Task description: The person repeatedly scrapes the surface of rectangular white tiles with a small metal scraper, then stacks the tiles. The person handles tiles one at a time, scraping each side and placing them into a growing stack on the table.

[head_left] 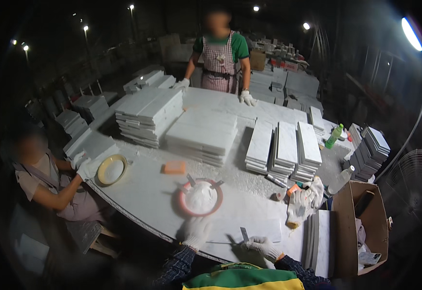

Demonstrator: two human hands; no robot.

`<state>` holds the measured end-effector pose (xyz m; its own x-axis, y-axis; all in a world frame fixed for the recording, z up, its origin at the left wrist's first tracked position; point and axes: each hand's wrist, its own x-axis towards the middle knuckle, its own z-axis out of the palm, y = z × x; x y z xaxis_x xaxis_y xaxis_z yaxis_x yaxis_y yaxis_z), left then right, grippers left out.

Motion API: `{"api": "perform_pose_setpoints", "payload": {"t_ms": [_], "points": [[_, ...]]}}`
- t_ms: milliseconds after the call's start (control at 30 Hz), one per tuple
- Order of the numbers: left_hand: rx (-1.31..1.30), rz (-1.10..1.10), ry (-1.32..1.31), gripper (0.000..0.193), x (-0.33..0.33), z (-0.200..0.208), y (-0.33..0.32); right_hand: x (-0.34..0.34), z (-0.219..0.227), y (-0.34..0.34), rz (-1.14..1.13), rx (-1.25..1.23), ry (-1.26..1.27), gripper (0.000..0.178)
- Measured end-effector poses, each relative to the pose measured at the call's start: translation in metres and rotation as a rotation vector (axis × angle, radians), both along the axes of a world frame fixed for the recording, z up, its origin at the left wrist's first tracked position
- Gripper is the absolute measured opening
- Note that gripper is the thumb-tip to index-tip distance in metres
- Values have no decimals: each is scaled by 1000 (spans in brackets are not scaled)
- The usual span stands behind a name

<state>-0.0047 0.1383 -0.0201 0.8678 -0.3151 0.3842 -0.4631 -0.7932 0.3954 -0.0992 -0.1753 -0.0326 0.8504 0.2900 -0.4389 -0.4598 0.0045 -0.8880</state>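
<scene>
Both my hands wear white knitted gloves. My right hand (pixel 264 248) is closed round a small scraper (pixel 244 235), whose flat metal blade points up over a pale marble slab (pixel 261 229). At the slab's left end my left hand (pixel 197 233) lies flat with its fingers stretched away from me. Just beyond that hand stands a red-rimmed bowl (pixel 220 205) heaped with white paste or powder (pixel 201 197). Two more metal blades rest across this bowl's rim. An orange block (pixel 174 167) lies behind it on the table.
Slab stacks (pixel 206 133) fill the table's middle; narrower stacks (pixel 284 145) stand right. Spare gloves (pixel 305 203), bottles (pixel 334 136) and a cardboard box (pixel 373 227) are at the right. One co-worker (pixel 222 63) stands opposite; another (pixel 51 181) sits left beside a yellow bowl (pixel 112 169).
</scene>
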Motion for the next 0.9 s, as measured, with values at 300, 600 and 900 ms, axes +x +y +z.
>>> {"api": "perform_pose_setpoints", "payload": {"t_ms": [300,600,900], "points": [[52,-340,-17,51,-49,17,-83,-13,7,-6,-518,694,87,22],[-424,-792,143,17,-54,17,-23,-32,8,3,-339,632,-6,21],[62,-431,-52,42,-39,16,-40,-27,26,21,-443,452,-24,32]]}}
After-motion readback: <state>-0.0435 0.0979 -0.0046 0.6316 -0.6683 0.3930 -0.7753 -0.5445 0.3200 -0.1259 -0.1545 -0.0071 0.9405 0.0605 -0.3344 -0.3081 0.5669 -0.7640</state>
